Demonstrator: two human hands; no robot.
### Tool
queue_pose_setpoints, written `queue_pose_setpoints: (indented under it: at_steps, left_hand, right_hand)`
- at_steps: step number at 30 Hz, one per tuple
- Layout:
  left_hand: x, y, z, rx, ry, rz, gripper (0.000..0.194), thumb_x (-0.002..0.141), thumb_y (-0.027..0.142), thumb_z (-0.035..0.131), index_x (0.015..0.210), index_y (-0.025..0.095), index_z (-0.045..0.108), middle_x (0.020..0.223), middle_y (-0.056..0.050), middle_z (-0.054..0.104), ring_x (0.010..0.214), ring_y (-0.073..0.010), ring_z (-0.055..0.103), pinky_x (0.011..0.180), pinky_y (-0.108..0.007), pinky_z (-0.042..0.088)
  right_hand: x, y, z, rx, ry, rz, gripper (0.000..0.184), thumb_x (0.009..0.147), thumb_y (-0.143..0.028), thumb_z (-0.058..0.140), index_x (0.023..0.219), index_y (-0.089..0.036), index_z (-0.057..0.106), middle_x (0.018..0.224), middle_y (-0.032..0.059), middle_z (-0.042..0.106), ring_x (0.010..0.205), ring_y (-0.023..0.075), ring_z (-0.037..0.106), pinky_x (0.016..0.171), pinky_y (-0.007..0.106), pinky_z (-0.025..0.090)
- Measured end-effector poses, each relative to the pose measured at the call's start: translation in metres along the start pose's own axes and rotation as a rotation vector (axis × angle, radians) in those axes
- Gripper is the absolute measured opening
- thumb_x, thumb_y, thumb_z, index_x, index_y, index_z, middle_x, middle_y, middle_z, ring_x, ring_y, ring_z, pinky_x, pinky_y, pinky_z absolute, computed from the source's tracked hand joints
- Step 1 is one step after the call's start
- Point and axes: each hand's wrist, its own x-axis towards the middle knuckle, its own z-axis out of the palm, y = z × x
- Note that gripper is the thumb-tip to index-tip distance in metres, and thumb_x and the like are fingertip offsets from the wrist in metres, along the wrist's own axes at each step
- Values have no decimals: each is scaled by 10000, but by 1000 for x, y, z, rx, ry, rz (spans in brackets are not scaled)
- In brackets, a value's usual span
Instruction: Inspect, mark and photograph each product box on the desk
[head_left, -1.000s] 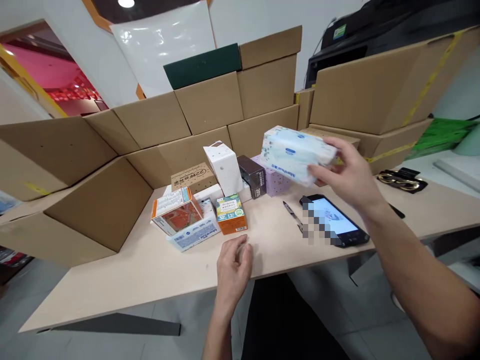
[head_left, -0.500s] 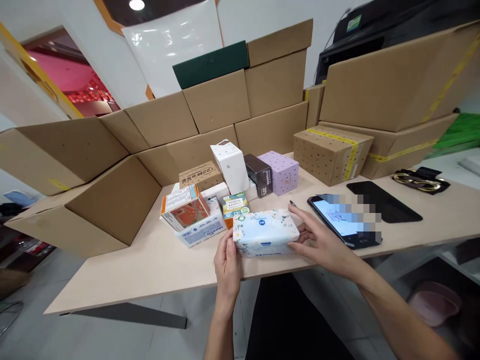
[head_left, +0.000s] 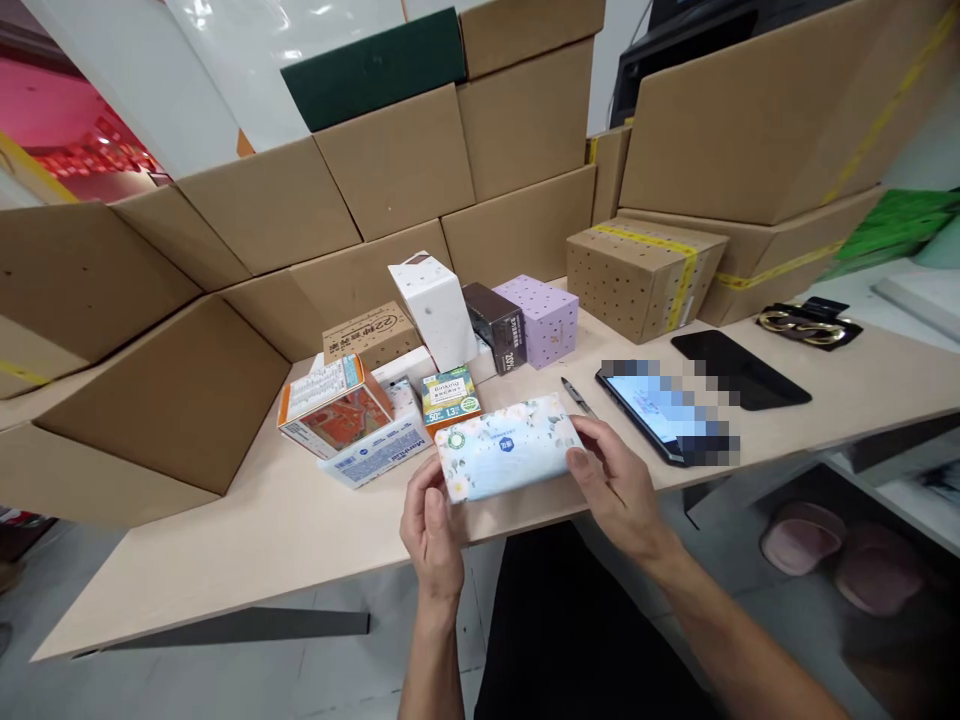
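Clasping the tissue pack [head_left: 514, 450], left grip [head_left: 433, 535] and right grip [head_left: 621, 492] hold opposite ends; setting-down seems undone, while far boxes [head_left: 439, 320] stand grouped.

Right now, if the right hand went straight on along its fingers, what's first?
The right hand would first meet the pale-blue, flower-printed, rectangular, seemingly plastic-wrapped pack it holds; depth beyond is unclear.

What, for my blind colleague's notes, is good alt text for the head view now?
A floral pale blue pack is held between the left hand and right hand at a table. Small boxes cluster beyond it; a pen and lit device lie to the right.
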Motion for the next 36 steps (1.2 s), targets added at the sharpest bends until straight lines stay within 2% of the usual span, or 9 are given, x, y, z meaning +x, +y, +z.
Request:
queue_pose_setpoints:
  at_steps: [2,6,11,18,24,27,30,33,36]
  left_hand:
    - [-1,2,0,23,3,54,363,970,496,550,1107,196,702,1206,-112,714,1178,-277,664,1026,-441,534]
    - [-2,6,5,76,-8,184,154,904,345,686,969,209,655,1113,-83,681,1110,-237,670,949,-386,569]
    - [-2,6,9,12,-68,235,267,886,254,693,1134,240,594,1117,-77,607,1122,-216,620,965,-390,556]
    - [-1,2,6,98,-111,181,379,901,379,668,1253,251,609,1212,-102,589,1153,-252,594,975,-424,539]
    - [0,6,9,99,-57,53,523,927,524,610,1363,248,526,1150,-75,639,1007,-204,641,897,-352,537]
    - [2,11,9,182,-105,-50,494,977,546,514,1349,224,545,1216,-94,659,1076,-228,644,908,-360,528]
    - [4,14,8,260,-172,-87,459,991,515,506,1325,210,581,1290,-119,650,1166,-260,626,956,-393,524]
    - [2,11,6,211,-215,-3,453,966,443,577,1352,208,563,1304,-140,633,1188,-273,625,1001,-428,524]
    - [-2,5,6,96,-188,159,473,913,382,654,1344,226,539,1351,-149,571,1275,-292,579,1057,-462,512]
  right_hand:
    - [-1,4,1,98,18,7,270,973,-397,574,1217,-284,598,1324,86,646,1199,257,640,1016,436,550]
    - [-7,14,3,239,31,19,203,941,-281,604,1143,-271,581,1386,97,610,1264,249,625,1018,428,571]
    - [-11,18,4,218,50,34,371,927,-205,557,1290,-281,544,1339,104,620,1258,251,621,1022,451,573]
    - [-11,15,4,213,97,10,387,967,-344,554,1353,-321,541,1350,89,592,1269,268,593,1070,495,535]
    - [-9,14,5,150,109,29,389,980,-409,545,1362,-335,539,1316,82,607,1191,255,621,1001,469,567]
    - [-6,10,4,102,86,68,372,996,-433,517,1349,-324,554,1300,81,626,1170,252,622,969,453,567]
    - [-5,8,2,67,44,114,327,1001,-439,506,1285,-310,606,1274,79,652,1123,254,638,920,441,573]
    - [-7,11,2,142,71,90,277,987,-378,541,1241,-308,628,1267,72,655,1108,249,654,895,417,588]
    - [-12,19,4,236,139,-25,247,964,-278,557,1198,-307,629,1267,64,645,1199,248,624,975,422,572]
